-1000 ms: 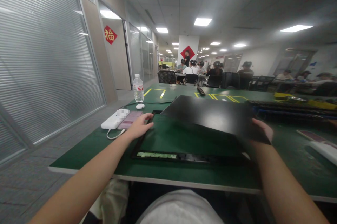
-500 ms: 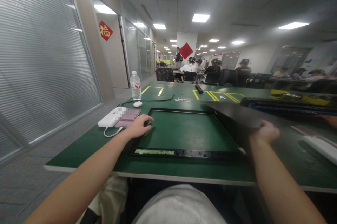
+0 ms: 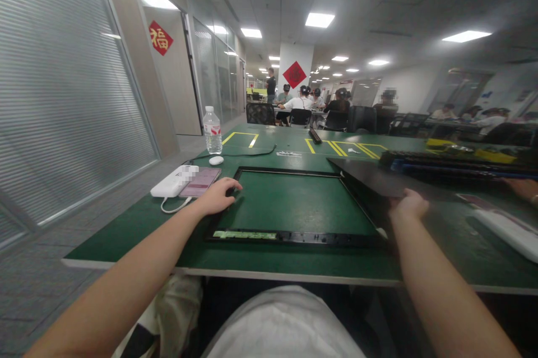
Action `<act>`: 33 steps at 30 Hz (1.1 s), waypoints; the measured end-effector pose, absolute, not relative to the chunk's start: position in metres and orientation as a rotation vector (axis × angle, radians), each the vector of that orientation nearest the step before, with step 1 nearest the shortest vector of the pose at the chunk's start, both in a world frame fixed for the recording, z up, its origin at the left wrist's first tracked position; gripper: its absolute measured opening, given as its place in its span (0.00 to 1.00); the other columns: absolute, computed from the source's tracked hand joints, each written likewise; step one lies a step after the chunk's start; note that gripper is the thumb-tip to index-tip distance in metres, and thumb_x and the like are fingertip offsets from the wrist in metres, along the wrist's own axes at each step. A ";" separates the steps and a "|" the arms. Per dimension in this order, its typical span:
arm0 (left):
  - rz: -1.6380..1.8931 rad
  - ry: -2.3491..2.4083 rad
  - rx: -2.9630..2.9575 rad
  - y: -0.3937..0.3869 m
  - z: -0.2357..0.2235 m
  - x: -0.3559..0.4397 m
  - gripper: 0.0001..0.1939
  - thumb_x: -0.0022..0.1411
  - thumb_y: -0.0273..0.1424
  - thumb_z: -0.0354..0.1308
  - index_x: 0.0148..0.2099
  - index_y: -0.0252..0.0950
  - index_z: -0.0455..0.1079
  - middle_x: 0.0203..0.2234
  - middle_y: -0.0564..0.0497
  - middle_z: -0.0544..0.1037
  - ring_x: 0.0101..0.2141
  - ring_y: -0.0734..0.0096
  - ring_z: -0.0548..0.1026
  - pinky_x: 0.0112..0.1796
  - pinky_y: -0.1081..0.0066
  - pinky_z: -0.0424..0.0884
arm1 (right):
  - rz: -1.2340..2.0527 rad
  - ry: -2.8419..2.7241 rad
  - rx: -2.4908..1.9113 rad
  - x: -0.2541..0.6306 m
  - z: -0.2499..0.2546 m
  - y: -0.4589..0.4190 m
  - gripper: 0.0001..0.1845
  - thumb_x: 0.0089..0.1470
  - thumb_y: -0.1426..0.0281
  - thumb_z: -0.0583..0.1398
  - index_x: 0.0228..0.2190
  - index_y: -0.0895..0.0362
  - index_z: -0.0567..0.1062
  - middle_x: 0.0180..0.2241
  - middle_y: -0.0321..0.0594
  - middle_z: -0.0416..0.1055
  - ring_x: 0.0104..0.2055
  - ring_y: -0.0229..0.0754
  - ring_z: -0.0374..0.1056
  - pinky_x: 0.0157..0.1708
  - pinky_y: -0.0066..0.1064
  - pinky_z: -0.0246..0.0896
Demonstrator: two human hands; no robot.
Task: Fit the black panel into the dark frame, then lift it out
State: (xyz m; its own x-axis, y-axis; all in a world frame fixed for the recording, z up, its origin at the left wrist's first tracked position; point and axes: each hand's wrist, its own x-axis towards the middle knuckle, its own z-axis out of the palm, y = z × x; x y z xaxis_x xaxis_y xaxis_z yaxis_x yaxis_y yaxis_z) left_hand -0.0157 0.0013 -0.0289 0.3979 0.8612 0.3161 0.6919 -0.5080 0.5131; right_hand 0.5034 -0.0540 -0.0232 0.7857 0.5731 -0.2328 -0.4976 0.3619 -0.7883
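A rectangular black frame (image 3: 328,239) lies flat on the green table, with a pale green strip (image 3: 245,235) along the left part of its near bar. My left hand (image 3: 218,195) rests over the frame's left bar, thumb and fingers apart. At the frame's right side, my right hand (image 3: 409,205) grips a thin dark panel (image 3: 374,179) by its edge. The panel is tilted and blurred, its far left corner close to the frame's far right corner. Where its lower edge meets the frame is hard to make out.
On the left are a white power bank (image 3: 168,181), a phone (image 3: 202,181), a small white case (image 3: 216,161) and a water bottle (image 3: 212,131). A black cable (image 3: 252,154) runs behind the frame. At right, another person's hand (image 3: 523,187) is near long dark parts (image 3: 462,167).
My right hand has moved a little left with the dark panel, nearer the frame. My left hand stays at the frame's left bar. The whole view has shifted slightly.
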 end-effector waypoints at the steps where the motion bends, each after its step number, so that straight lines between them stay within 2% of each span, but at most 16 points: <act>1: 0.804 1.352 2.358 0.002 -0.029 -0.016 0.21 0.44 0.27 0.55 0.42 0.38 0.77 0.48 0.43 0.78 0.50 0.50 0.74 0.56 0.53 0.67 | 0.677 -0.094 -0.990 0.505 -0.025 -0.052 0.17 0.46 0.71 0.62 0.40 0.50 0.69 0.38 0.34 0.74 0.33 0.43 0.74 0.29 0.39 0.77; 4: 0.822 1.346 2.339 0.002 -0.028 -0.015 0.20 0.42 0.27 0.56 0.41 0.40 0.77 0.47 0.44 0.78 0.50 0.50 0.74 0.57 0.53 0.66 | 0.633 -0.107 -1.010 0.510 -0.032 -0.047 0.17 0.45 0.73 0.62 0.39 0.51 0.69 0.38 0.33 0.74 0.33 0.43 0.74 0.29 0.40 0.77; 11: 0.809 1.311 2.360 0.002 -0.029 -0.015 0.20 0.42 0.27 0.56 0.40 0.39 0.78 0.48 0.43 0.78 0.52 0.48 0.73 0.59 0.51 0.64 | 0.481 0.054 -1.102 0.513 -0.044 -0.032 0.17 0.41 0.85 0.57 0.32 0.55 0.70 0.34 0.32 0.72 0.34 0.37 0.73 0.33 0.35 0.77; 18: 0.812 1.316 2.354 0.002 -0.030 -0.016 0.21 0.43 0.26 0.56 0.41 0.40 0.78 0.49 0.43 0.77 0.53 0.48 0.73 0.59 0.51 0.64 | 0.577 -0.008 -1.067 0.522 -0.055 -0.028 0.16 0.43 0.86 0.56 0.31 0.56 0.69 0.31 0.32 0.72 0.31 0.36 0.72 0.37 0.35 0.76; 27: 0.824 1.300 2.350 0.003 -0.031 -0.018 0.21 0.42 0.25 0.54 0.41 0.40 0.78 0.49 0.44 0.77 0.53 0.48 0.73 0.61 0.51 0.62 | 0.707 -0.042 -1.040 0.530 -0.060 -0.023 0.16 0.49 0.87 0.55 0.36 0.57 0.71 0.32 0.33 0.73 0.30 0.34 0.72 0.35 0.32 0.77; 33: 0.798 1.319 2.358 0.007 -0.035 -0.017 0.22 0.42 0.24 0.53 0.41 0.39 0.78 0.50 0.43 0.76 0.54 0.49 0.72 0.60 0.51 0.63 | 0.769 -0.078 -1.021 0.527 -0.056 -0.027 0.13 0.56 0.83 0.55 0.39 0.56 0.71 0.32 0.34 0.73 0.29 0.33 0.72 0.32 0.28 0.76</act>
State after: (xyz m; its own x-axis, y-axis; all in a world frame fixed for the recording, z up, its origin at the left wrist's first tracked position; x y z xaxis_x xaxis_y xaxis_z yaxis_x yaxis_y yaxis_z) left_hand -0.0171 0.0070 -0.0353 0.4166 0.8539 0.3121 0.6732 -0.5204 0.5253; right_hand 0.5268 -0.0265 -0.0556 0.7397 0.6103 -0.2836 -0.5410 0.2886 -0.7899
